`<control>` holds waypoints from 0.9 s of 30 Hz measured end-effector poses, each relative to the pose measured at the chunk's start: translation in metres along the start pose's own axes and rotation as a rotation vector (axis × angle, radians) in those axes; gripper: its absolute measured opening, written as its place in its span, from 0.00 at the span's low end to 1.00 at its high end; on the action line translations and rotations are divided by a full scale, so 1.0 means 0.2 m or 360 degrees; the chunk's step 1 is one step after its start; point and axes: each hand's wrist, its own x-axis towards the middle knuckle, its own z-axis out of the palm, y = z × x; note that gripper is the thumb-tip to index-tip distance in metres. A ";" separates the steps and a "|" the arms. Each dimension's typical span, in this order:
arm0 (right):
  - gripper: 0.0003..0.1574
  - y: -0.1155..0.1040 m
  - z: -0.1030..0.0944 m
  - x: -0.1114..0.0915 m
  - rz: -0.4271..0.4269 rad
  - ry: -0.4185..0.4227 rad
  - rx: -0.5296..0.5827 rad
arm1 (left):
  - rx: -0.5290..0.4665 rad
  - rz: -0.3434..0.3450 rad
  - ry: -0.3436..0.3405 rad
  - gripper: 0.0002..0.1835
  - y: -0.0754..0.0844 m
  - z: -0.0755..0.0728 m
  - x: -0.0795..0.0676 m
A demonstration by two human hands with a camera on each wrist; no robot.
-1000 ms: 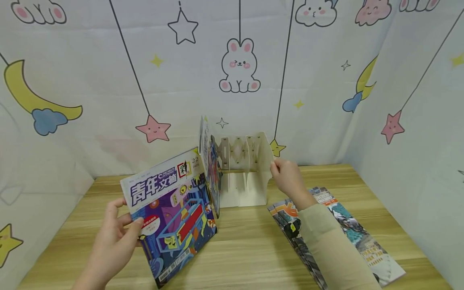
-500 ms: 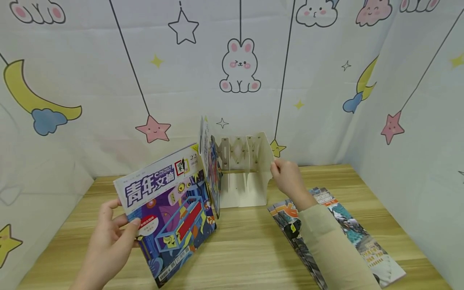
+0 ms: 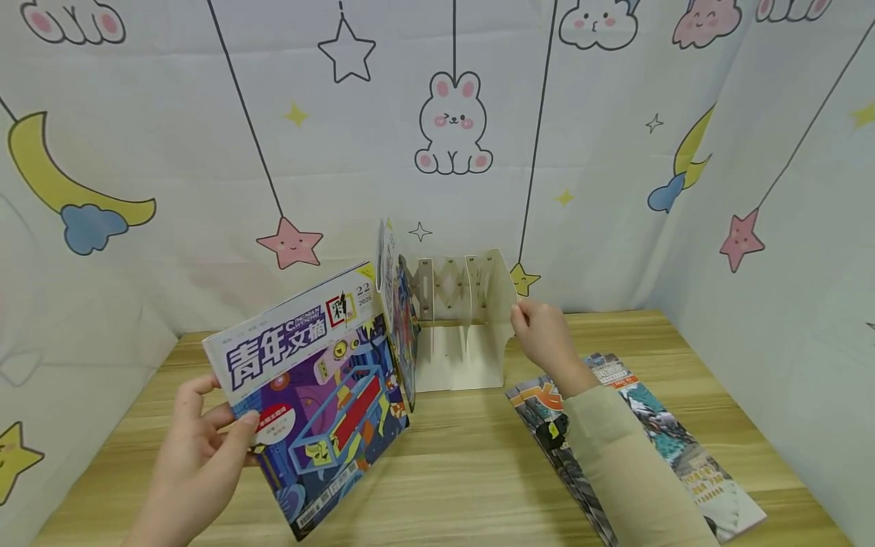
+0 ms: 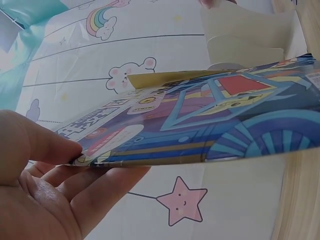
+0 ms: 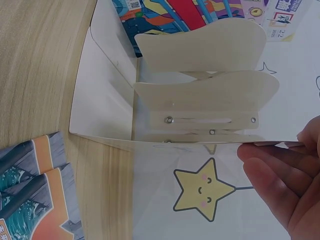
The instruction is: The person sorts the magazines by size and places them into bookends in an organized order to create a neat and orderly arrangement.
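My left hand (image 3: 201, 456) pinches the left edge of a colourful magazine (image 3: 321, 410), thumb on the cover and fingers behind. The magazine is tilted, its right edge against the left side of the cream metal bookend rack (image 3: 454, 365). In the left wrist view the thumb and fingers (image 4: 107, 192) grip its edge. Another magazine (image 3: 403, 327) stands upright in the rack's left part. My right hand (image 3: 543, 334) pinches the rack's right end plate; the right wrist view shows the thumb and fingers (image 5: 280, 175) on either side of that plate.
Several magazines (image 3: 673, 441) lie on the wooden table (image 3: 465, 471) at the right, partly under my right forearm. White cloth (image 3: 588, 137) with cartoon prints hangs behind and at both sides. The rack's dividers (image 5: 200, 47) stand apart, with slots between them.
My left hand has shifted a little left and up, carrying the magazine's left edge with it, so the cover faces me more. My right hand and the rack hold still.
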 end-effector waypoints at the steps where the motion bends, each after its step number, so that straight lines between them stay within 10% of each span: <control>1: 0.23 0.00 0.00 0.00 0.0000 0.0001 -0.0001 | 0.0006 0.0003 0.0000 0.26 0.00 0.00 0.00; 27: 0.21 -0.01 0.00 0.00 0.0044 -0.0025 0.0021 | -0.0051 0.0140 0.0013 0.28 0.08 -0.02 -0.08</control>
